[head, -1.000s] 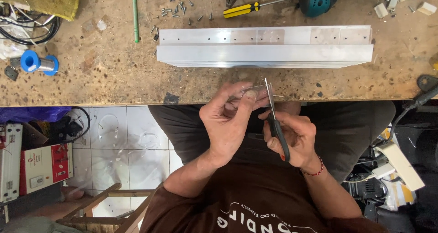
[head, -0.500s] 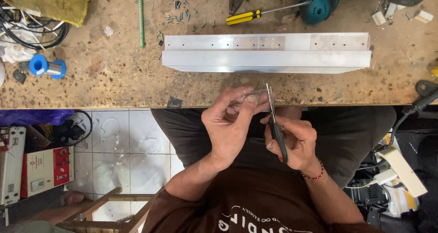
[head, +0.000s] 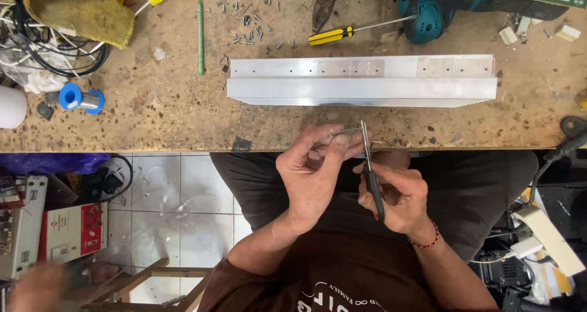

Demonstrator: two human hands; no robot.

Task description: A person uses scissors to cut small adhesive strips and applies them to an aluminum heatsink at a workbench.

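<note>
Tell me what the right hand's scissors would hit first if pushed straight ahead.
The scissors in the right hand point up-frame; beyond the clear strip the left hand holds, probably the aluminium profile.

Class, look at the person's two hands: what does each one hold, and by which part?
The right hand holds scissors by the dark handles, blades pointing away. The left hand pinches a small clear piece at its near edge between the fingertips; what it is cannot be told.

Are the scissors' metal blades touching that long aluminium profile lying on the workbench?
Apart. The head view shows the scissors, held in the right hand, ending short of the long aluminium profile, with bare wooden workbench between them.
</note>
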